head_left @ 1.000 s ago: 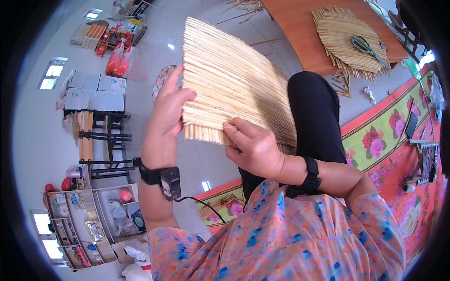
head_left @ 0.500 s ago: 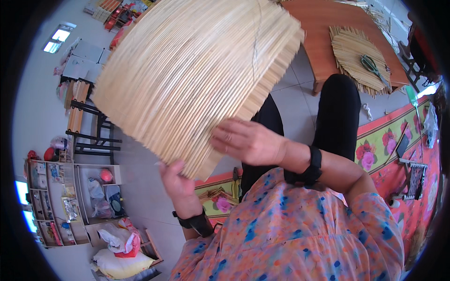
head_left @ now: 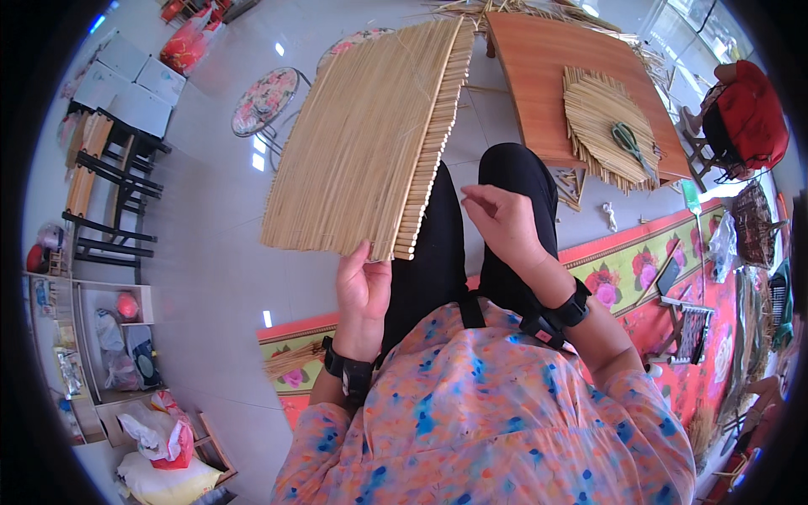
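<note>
A large mat of straight, straw-coloured stalks (head_left: pixel 358 143) rises in front of me, tilted, beside my left knee. Along its right side a second row of stalks shows its pale cut ends, and thin thread runs across the surface. My left hand (head_left: pixel 364 282) grips the mat's near corner between thumb and fingers, the fingers partly hidden behind it. Apart from the mat, my right hand (head_left: pixel 503 225) hangs over my right thigh, its fingertips drawn together in a pinch. Whatever is between them, if anything, is too small to make out.
On the brown low table (head_left: pixel 539 76) at the right lies a rounded stalk mat (head_left: pixel 602 118), topped by green-handled scissors (head_left: pixel 627 139). Loose stalks lie behind it. A flowered stool (head_left: pixel 265 101) stands far left, and a flowered rug (head_left: pixel 606 290) spreads at right.
The mat has turned more upright and moved slightly right. My right hand has come off its edge and moved right, while my left hand keeps its hold on the near corner.
</note>
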A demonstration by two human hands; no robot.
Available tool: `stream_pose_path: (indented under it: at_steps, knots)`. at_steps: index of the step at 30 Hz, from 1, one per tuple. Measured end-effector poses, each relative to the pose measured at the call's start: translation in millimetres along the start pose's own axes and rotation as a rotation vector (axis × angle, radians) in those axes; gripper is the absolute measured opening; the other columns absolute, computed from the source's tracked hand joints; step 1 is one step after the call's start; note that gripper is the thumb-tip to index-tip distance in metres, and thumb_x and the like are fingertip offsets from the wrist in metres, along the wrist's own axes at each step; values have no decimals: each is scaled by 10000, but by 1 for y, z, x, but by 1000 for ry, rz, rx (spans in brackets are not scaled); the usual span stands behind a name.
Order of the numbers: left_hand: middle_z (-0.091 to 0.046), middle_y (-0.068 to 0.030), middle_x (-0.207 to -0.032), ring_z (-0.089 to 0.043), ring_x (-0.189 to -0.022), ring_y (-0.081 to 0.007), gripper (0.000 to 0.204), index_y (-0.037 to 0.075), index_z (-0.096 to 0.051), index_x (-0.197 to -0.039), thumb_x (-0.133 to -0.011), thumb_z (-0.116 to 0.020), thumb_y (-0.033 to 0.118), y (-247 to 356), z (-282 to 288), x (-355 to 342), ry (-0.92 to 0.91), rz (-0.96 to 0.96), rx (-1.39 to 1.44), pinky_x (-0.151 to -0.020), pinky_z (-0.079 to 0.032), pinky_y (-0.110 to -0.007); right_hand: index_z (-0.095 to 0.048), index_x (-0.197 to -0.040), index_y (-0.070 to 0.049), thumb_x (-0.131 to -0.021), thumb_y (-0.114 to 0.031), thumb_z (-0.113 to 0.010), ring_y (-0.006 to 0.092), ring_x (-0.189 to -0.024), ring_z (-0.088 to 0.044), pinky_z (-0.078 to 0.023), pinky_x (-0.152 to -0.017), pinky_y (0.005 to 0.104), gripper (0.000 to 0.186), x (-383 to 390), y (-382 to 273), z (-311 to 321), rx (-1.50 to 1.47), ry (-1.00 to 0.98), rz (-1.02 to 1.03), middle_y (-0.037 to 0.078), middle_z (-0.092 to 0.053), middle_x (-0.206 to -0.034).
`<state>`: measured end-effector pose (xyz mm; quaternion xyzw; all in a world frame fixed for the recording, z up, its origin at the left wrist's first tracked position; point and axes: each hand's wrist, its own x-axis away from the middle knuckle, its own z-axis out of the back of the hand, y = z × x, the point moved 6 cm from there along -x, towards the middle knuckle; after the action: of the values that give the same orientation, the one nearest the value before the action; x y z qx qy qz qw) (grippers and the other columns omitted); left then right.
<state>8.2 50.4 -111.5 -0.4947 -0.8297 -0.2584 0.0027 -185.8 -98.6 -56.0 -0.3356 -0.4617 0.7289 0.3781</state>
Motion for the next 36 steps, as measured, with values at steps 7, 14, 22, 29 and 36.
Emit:
stream_pose_path:
  at_steps: [7,14,22,29,36]
  knots:
    - [-555,-111,-1249,-564,-1140,-227,409,15,-456,-1284,-888,-554,-18,-45,-19,2,-34,70,-45,-972,-490,-372,-604,-1135,-1,-966,-338,-521,151,-874,-631,-499,-766,271,386,20,24,-24,-589,-213,-575,86,-666,-958]
    - [-547,-96,-1261,-547,-1150,-210,384,25,-450,-1297,-922,-529,44,-63,-37,0,-111,115,-119,-1003,-455,-362,-613,-1011,41,-899,-336,-620,142,-796,-621,-505,-702,277,393,14,40,-46,-647,-115,-656,74,-642,-894]
    - [-551,-105,-1259,-564,-1129,-214,412,16,-437,-1307,-921,-554,103,-61,-36,4,-107,202,-205,-973,-469,-359,-594,-1036,103,-881,-172,-658,201,-790,-683,-562,-688,321,322,5,24,-54,-737,-64,-763,154,-672,-938]
    - [-630,-125,-1146,-669,-913,-223,305,-19,-548,-1196,-922,-566,116,10,-24,23,-402,684,-1149,-806,-527,-310,-593,-1048,89,-908,-173,-632,176,-780,-675,-565,-687,309,300,4,39,-44,-717,-56,-624,120,-672,-928]
    - [-635,-135,-1160,-624,-1058,-249,264,-13,-600,-1109,-845,-603,4,48,-96,-14,-598,-394,-1777,-915,-471,-324,-615,-983,70,-941,-230,-602,80,-724,-590,-506,-634,248,304,6,42,-42,-539,-78,-537,51,-642,-843]
